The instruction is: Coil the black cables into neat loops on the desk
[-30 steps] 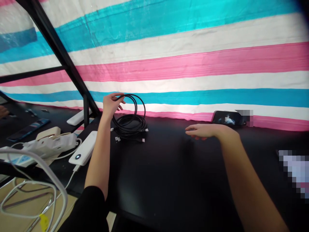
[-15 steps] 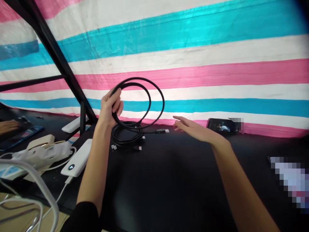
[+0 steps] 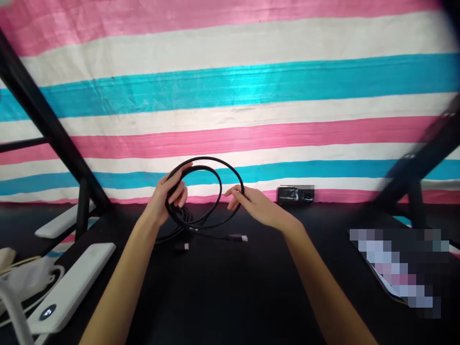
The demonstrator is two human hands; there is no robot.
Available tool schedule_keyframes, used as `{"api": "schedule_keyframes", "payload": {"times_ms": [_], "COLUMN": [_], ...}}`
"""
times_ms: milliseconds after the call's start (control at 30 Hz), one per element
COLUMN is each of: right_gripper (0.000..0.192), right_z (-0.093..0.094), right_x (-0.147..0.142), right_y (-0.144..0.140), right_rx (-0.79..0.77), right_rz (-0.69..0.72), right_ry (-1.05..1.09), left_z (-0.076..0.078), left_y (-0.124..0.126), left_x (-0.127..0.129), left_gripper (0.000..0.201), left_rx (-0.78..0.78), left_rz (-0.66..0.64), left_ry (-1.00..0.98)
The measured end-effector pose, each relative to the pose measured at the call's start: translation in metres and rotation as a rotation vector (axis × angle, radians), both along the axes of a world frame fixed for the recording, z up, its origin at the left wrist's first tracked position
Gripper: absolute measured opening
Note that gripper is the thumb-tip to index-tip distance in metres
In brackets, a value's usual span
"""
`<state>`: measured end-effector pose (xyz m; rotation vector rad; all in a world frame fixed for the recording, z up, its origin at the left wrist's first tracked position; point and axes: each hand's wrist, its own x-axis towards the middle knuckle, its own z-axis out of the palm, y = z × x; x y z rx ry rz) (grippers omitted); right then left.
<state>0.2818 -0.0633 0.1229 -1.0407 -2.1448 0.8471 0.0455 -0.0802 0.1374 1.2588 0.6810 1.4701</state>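
- Two hands: one left hand, one right hand
- One looped black cable at the hands
- Coiled black cable on the worktop, pieces too overlapped to count
- At least two plugs
- One white power bank, left edge; one white slab beyond
- One phone, far edge
- One pixelated flat object, right edge
- Two slanting frame bars
- One striped sheet

Striped sheeting behind a black tabletop suggests a makeshift workspace.
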Motion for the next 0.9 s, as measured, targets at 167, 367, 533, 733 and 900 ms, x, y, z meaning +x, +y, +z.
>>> {"api": "schedule_keyframes", "payload": {"times_ms": [167,367,533,733,900], "right_gripper": [0.038,0.035,0.033,0.043,0.048], "right_z": [0.009,0.013,0.019,0.024,0.027], "right_x": [0.005,0.008,0.014,0.032,0.040], "right_y": [-0.001,0.000,0.002,0.004,0.003], "right_rx": [0.046,0.045,0.078,-0.009,-0.048], "right_rz": [-0.117,-0.115,-0.190,-0.252,-0.292], "right_ry": [0.149,0.493,0.710,1.015,1.088], "left_z": [0.007,0.016,0.030,0.043,0.043], "left_y": [-0.007,-0.012,-0.028,-0.045,-0.041], "left_x": [-0.013,-0.015,-0.015,-0.019,-0.023], "left_gripper": [0.050,0.032,0.037,0.035,0.036], "left_rx": [-0.037,0.005,0.080,0.258,0.333], "left_rz": [-0.126,0.195,0.383,0.564,0.745], "left_ry": [-0.039,0.214,0.195,0.055,-0.014]}}
